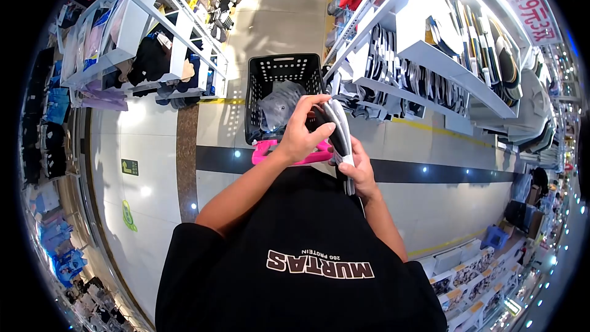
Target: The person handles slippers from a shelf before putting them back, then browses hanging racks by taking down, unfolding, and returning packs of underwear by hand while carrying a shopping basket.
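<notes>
My left hand [302,130] is at the upper end of a thin bundle of insole-like pieces [337,124], its fingers and thumb closed about the dark near side. The bundle is long and flat with rounded ends, black on one face and grey-white on the other. Lower down, my right hand [361,172] grips the same bundle between thumb and fingers. Just beyond my hands stands a black shopping basket [253,77] with a pink handle [263,150]. Inside it lies a grey item in clear plastic [281,107].
To the right, a white rack [424,58] holds rows of similar flat black and white pieces. Another white rack [123,49] with clothing-like goods stands at left. Tiled floor [279,24] runs ahead between them. Boxed goods [467,283] line the lower right.
</notes>
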Available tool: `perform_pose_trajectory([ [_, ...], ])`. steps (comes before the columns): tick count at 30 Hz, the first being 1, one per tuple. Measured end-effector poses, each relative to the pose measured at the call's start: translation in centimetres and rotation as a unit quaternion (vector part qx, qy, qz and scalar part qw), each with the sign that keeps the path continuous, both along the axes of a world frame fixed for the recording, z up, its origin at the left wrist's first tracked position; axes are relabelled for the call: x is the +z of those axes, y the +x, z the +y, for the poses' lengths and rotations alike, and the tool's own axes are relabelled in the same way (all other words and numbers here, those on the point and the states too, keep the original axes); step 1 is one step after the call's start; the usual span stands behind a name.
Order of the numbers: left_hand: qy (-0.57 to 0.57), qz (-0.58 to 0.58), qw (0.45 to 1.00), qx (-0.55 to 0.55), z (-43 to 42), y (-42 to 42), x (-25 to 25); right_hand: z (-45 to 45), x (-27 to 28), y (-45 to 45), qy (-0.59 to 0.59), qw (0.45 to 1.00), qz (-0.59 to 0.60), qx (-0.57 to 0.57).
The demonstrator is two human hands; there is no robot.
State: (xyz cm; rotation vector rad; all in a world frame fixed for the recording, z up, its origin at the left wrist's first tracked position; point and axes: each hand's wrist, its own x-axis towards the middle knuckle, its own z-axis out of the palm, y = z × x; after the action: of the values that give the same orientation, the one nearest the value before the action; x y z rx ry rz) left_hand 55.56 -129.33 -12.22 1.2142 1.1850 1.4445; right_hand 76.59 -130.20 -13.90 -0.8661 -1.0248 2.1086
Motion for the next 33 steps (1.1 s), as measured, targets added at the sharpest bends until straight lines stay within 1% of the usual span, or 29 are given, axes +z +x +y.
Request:
perform_pose_trajectory([
  [3,0.029,0.072,0.996,0.038,0.4,0.0,-1.1,-0.1,-0.3,0.1,-0.010,1.000,0.003,-0.004],
  [6,0.048,0.099,0.993,0.048,0.3,-0.2,-1.5,-0.1,-0.6,0.1,-0.016,1.000,0.011,-0.004],
  [9,0.099,0.101,0.987,0.079,0.0,0.0,-1.4,-0.1,-0.3,-0.1,-0.013,1.000,0.014,0.007],
  [12,0.091,0.058,0.992,0.067,0.0,0.0,-1.1,0.0,-0.3,-0.1,-0.015,1.000,0.015,0.021],
  [15,0.008,-0.007,1.000,0.018,-0.5,0.2,-1.6,0.1,0.0,-0.1,-0.026,0.999,0.024,0.032],
  [18,0.074,0.048,0.991,0.105,-0.6,1.0,-1.3,-0.1,-0.2,-0.4,-0.026,0.999,0.039,0.025],
  [19,0.080,0.066,0.990,0.100,-0.5,0.9,-0.8,0.0,-0.3,-0.2,-0.022,0.999,0.031,0.033],
  [20,0.042,-0.003,0.996,0.081,-0.8,1.2,-0.2,0.1,-0.1,0.0,-0.009,0.999,0.016,0.041],
  [22,0.004,0.037,0.999,0.033,-0.5,0.9,-1.3,0.5,-0.4,0.2,-0.004,0.998,0.005,0.058],
  [23,-0.012,-0.011,0.999,0.033,-0.6,1.1,-1.7,0.5,-0.1,0.3,-0.022,0.998,0.005,0.059],
  [24,-0.029,-0.057,0.997,0.034,-0.6,1.2,-1.8,0.7,-1.0,0.8,-0.019,0.997,-0.002,0.078],
  [26,-0.050,-0.089,0.994,0.044,-0.4,0.8,-2.1,0.7,-1.1,1.1,-0.017,0.997,-0.001,0.080],
  [28,-0.046,-0.072,0.995,0.056,0.0,0.4,-2.7,0.7,-2.1,1.4,0.006,0.997,-0.007,0.072],
  [29,-0.054,-0.089,0.992,0.065,0.2,0.4,-3.4,0.7,-2.2,1.8,0.006,0.997,-0.008,0.072],
  [30,-0.062,-0.106,0.990,0.074,0.4,0.4,-3.4,0.6,-1.7,1.9,0.005,0.997,-0.008,0.073],
  [32,-0.068,-0.094,0.988,0.103,0.8,0.2,-3.6,0.6,-1.4,2.3,0.027,0.995,-0.008,0.093],
  [33,-0.064,-0.106,0.987,0.105,1.2,0.2,-3.2,0.6,-0.9,2.4,0.026,0.995,-0.013,0.099],
])
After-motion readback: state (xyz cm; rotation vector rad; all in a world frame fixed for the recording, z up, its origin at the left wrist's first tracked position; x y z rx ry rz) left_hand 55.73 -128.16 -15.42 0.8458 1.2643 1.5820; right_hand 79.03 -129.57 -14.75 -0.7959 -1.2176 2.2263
